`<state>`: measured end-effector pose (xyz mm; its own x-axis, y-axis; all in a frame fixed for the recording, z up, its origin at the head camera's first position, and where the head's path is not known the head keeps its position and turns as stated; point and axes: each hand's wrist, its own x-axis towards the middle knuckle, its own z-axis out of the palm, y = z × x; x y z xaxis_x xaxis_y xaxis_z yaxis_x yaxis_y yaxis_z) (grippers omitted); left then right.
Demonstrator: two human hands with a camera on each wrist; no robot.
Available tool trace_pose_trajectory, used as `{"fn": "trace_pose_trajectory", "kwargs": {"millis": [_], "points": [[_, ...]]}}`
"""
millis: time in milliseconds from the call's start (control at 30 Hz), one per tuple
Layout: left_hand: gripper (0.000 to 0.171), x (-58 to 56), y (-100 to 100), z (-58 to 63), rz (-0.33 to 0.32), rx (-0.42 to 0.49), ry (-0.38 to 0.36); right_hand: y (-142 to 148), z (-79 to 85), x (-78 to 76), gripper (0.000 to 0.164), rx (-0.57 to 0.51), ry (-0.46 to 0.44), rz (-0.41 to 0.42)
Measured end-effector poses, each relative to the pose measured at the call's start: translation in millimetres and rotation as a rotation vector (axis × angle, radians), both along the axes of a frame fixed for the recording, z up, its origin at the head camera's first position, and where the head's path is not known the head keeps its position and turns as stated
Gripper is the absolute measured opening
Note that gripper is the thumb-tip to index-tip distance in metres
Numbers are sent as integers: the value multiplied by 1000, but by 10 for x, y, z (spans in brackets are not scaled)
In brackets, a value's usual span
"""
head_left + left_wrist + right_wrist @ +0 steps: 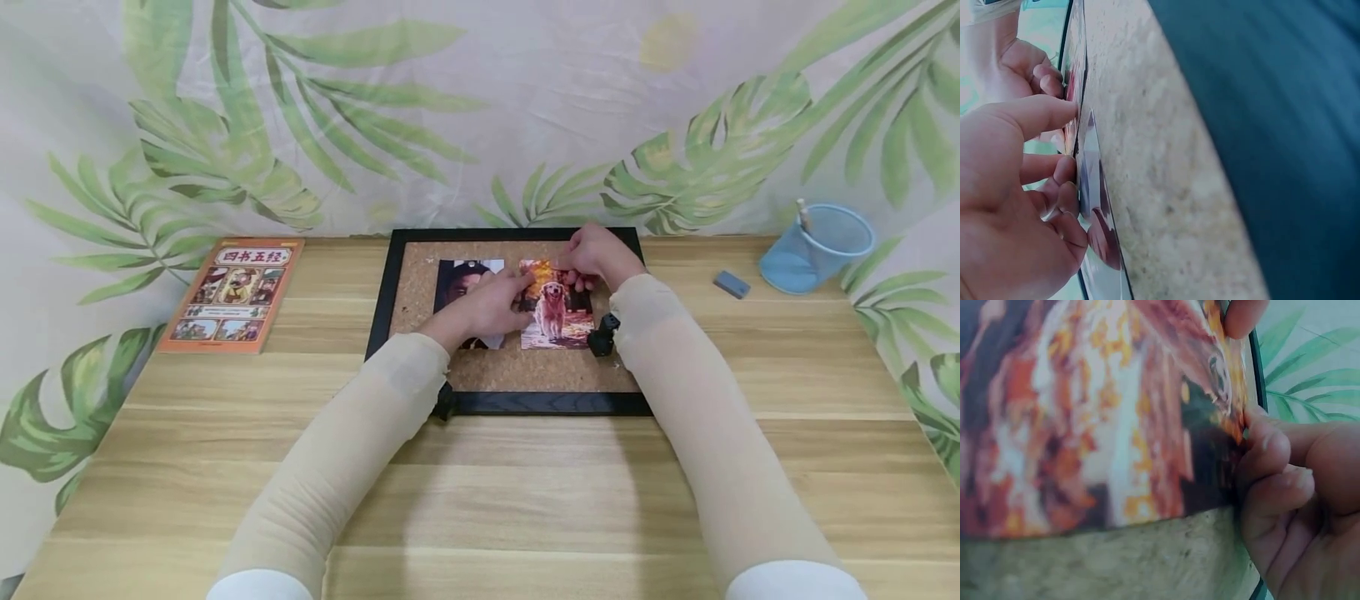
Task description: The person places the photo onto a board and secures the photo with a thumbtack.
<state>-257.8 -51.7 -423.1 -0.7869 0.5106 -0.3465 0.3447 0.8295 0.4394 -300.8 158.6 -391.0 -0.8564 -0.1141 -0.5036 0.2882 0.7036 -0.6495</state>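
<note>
A corkboard (480,375) in a black frame lies at the back of the table, bearing two photos. The dog photo (551,310) is on the right; a portrait photo (489,267) on the left is partly hidden by my left wrist. My left hand (491,307) touches the dog photo's left side with thumb and forefinger spread, its other fingers bent. My right hand (596,254) is at the photo's top edge, thumb and forefinger (1266,450) together on a small pushpin-like thing, mostly hidden. In the right wrist view the dog photo (1085,425) lies close to the cork.
An orange book (232,296) lies on the left of the table. At the right, a blue mesh pen cup (813,250) holds a thin stick, with a small blue eraser-like block (731,284) beside it. A leaf-patterned cloth (525,108) hangs behind the table.
</note>
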Motion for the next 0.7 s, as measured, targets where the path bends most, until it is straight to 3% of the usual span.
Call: {"fn": "trace_pose_trajectory", "kwargs": {"millis": [167,233,267,400,467,500,700], "points": [[84,-46,2,-99,-29,-23,11,68,-41,37,21,-41,20,5],[82,20,-5,-21,-45,1,16,101,-45,73,20,-59,47,16],[81,16,-31,-56,-58,28,27,119,-44,93,20,-72,59,18],[66,218,-107,172,-94,138,75,204,-53,180,24,-130,135,3],[61,265,-178,207,-93,187,90,252,-51,238,27,-158,179,-15],[58,335,-199,306,-82,200,95,278,-50,269,27,-167,206,-21],[52,419,-472,371,17,270,124,425,10,527,31,-135,367,11]]}}
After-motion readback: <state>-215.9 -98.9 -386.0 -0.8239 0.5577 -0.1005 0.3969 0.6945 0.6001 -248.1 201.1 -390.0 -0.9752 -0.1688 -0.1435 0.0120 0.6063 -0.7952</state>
